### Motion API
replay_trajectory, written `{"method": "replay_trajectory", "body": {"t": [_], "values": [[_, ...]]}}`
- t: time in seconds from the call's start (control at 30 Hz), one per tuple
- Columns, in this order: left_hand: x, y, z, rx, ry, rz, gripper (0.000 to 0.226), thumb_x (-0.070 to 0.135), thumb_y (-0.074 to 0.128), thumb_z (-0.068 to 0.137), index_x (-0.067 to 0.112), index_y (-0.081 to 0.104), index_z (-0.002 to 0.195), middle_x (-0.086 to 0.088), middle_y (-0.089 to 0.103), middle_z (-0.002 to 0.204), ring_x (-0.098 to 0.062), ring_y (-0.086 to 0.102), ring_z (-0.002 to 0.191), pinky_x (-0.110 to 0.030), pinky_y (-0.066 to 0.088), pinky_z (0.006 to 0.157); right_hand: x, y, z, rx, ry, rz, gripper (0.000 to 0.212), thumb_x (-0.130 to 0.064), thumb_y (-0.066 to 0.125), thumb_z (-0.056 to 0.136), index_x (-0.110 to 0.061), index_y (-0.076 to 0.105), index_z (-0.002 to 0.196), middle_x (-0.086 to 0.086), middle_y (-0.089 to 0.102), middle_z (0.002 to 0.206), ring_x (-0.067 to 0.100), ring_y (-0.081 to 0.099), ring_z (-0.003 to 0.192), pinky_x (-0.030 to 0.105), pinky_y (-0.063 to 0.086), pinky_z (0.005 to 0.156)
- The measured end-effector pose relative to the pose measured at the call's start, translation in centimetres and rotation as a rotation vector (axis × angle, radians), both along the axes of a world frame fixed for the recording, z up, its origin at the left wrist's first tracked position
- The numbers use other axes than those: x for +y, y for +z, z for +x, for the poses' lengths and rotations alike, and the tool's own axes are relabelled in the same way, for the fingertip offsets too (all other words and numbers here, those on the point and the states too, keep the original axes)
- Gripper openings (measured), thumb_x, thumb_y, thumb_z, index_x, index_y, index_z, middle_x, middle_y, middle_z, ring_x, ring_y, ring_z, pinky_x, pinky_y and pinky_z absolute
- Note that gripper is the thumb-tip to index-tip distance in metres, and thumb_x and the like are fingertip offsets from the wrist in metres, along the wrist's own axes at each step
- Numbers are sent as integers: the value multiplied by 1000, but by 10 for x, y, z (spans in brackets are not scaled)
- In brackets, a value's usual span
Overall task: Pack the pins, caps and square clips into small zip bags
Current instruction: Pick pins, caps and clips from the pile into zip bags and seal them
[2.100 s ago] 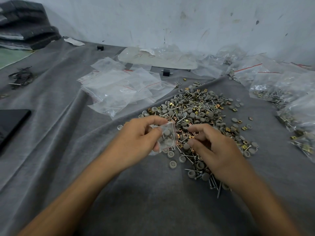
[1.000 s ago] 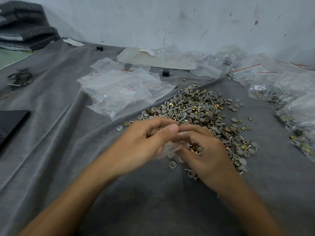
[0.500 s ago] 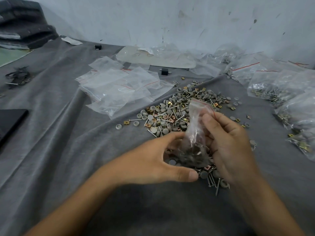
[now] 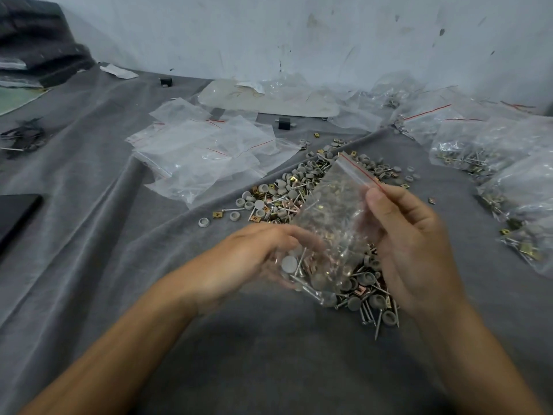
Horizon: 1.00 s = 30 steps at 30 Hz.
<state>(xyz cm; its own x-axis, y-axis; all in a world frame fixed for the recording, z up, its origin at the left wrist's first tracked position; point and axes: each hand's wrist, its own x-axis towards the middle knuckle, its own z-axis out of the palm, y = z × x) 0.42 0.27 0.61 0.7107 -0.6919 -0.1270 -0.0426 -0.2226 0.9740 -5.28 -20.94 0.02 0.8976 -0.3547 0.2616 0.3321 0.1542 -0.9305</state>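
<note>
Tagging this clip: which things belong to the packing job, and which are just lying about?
Job: part-filled zip bag, right hand, left hand, loose parts pile, empty zip bags, filled bags.
Lying about: black block, wire tangle, folded dark cloth, black slab.

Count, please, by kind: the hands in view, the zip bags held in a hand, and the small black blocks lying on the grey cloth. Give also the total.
hands: 2, the left hand and the right hand
zip bag in the grip of the right hand: 1
small black blocks: 2
total: 5
</note>
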Motion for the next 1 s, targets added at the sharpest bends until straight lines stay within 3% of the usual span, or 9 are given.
{"method": "replay_trajectory", "body": {"t": [0.1,0.17,0.27,0.4,0.5,0.63,0.77,0.87,1.0], "values": [[0,-2,0,51,-63,-83,36,27,51,88,26,78,111,5,77,111,-8,71,104,-40,54,97,0,4,-3,29,103,47,10,-29,70,89,-20,74,87,2,69,82,14,65,71,35,60,67],[-2,-2,-1,36,-11,-198,28,28,64,90,20,76,114,-1,77,115,-18,71,112,-40,53,104,3,5,-7,49,139,-87,15,-35,75,86,-21,74,87,5,69,80,18,64,70,35,59,61],[-5,1,-1,-113,146,-346,28,31,74,86,15,74,109,0,79,101,-10,74,93,-18,55,82,10,4,-11,62,123,-290,17,-38,74,83,-22,74,89,7,69,73,17,64,61,26,54,55],[-7,2,2,-238,287,-422,18,27,73,81,14,76,92,7,74,76,-2,62,67,-14,50,63,14,4,-12,46,122,-382,18,-37,77,86,-20,73,91,7,68,70,19,64,55,27,55,54],[-7,0,2,-275,301,-419,13,28,74,81,19,77,88,6,71,71,-6,57,64,-16,47,59,15,6,-12,45,101,-388,27,-41,77,81,-22,69,98,3,70,80,19,67,61,29,57,57],[-10,-4,-1,-298,289,-415,12,26,72,83,17,76,91,3,73,74,-2,61,66,-14,48,62,14,6,-12,84,81,-452,38,-45,79,76,-36,68,111,-5,70,103,17,71,91,30,61,72],[-14,-8,-4,-316,193,-380,14,20,70,87,7,73,93,10,70,70,5,57,62,-7,43,58,16,6,-14,80,184,-502,15,-33,77,84,-29,75,99,0,75,87,11,70,75,20,55,63],[-13,-6,-3,-278,176,-377,21,17,69,88,-1,73,98,15,68,68,8,56,57,-3,39,55,14,4,-14,103,189,-534,8,-33,75,87,-27,75,92,9,69,74,9,55,57,21,45,51],[-8,-1,0,-274,235,-316,23,30,71,85,10,78,93,-1,69,69,-6,54,63,-23,41,58,12,4,-14,105,185,-518,8,-34,76,87,-27,75,91,11,70,75,7,54,56,18,44,50]]}}
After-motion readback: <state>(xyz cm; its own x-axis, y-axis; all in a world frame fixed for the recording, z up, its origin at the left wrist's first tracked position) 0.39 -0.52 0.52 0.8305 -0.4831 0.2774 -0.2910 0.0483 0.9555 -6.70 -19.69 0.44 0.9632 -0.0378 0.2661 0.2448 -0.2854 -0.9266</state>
